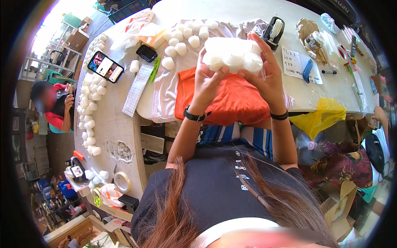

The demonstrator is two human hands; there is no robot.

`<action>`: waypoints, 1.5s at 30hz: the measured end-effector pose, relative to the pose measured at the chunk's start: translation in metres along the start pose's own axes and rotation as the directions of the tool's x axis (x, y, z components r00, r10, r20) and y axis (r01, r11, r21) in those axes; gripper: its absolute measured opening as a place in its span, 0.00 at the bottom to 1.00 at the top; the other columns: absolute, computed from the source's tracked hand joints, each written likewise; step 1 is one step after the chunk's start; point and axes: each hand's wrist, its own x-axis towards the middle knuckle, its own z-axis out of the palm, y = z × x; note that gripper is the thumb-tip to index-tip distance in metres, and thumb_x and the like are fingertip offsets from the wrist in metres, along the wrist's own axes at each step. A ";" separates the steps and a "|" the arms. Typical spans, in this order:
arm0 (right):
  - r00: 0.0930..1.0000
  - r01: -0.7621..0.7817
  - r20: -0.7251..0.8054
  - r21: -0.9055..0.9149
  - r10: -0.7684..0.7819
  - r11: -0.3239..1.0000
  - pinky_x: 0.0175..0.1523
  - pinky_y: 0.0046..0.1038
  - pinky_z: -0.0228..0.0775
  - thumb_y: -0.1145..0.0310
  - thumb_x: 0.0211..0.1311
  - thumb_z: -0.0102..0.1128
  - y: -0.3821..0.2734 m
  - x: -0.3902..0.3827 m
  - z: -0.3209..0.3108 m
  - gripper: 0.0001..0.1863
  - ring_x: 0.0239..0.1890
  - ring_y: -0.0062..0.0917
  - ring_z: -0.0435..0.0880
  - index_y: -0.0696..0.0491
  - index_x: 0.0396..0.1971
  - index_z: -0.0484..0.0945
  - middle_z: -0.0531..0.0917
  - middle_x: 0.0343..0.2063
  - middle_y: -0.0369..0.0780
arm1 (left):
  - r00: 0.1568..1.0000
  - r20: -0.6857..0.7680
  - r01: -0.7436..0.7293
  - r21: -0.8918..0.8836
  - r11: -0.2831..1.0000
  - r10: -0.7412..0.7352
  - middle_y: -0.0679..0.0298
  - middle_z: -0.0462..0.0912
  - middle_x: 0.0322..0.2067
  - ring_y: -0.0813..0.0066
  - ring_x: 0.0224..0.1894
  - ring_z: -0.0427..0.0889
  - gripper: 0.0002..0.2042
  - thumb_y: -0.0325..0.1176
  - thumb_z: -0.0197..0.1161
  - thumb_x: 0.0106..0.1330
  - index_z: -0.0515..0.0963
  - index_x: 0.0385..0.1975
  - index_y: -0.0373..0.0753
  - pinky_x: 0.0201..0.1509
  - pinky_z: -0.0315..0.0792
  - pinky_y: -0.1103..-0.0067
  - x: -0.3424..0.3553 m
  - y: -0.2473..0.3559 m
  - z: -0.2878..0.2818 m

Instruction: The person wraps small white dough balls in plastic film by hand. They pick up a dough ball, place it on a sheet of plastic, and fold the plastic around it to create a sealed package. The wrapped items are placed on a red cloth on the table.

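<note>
Nearest, an orange cloth (223,101); above it, the left hand (205,85) and right hand (268,78) grasp a film-wrapped bundle of white votive candles (231,53) by its ends. Looks like smoothing the wrap; the next move seems to call for even pressure, film kept taut. Beyond, loose candles (180,49) and a tape dispenser (274,32) on the desk (248,8)!
</note>
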 end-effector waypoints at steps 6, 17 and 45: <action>0.967 0.180 0.248 -0.498 -0.060 0.848 0.73 0.38 0.60 0.65 0.49 0.81 0.005 0.010 -0.018 0.49 0.70 0.37 0.67 0.47 0.71 0.62 0.65 0.66 0.44 | 0.962 0.271 -0.082 0.386 0.919 -0.028 0.55 0.74 0.62 0.61 0.66 0.72 0.35 0.31 0.77 0.56 0.71 0.65 0.39 0.67 0.71 0.64 0.003 -0.007 -0.017; 0.714 -0.582 -0.584 -0.190 0.386 0.790 0.46 0.23 0.74 0.48 0.69 0.65 0.078 0.044 -0.097 0.25 0.34 0.18 0.84 0.59 0.42 0.88 0.88 0.35 0.38 | 0.992 0.105 -0.125 0.703 0.700 0.071 0.53 0.68 0.57 0.57 0.58 0.76 0.29 0.33 0.80 0.55 0.77 0.58 0.46 0.61 0.75 0.66 -0.019 -0.045 0.002; 0.904 -0.419 -0.165 -0.143 0.395 0.897 0.43 0.22 0.69 0.64 0.75 0.59 -0.030 -0.042 -0.041 0.16 0.34 0.18 0.77 0.61 0.30 0.82 0.83 0.29 0.36 | 0.995 0.101 -0.051 0.498 0.866 0.001 0.48 0.74 0.57 0.51 0.63 0.67 0.25 0.57 0.53 0.74 0.82 0.54 0.44 0.68 0.62 0.59 -0.019 -0.040 0.024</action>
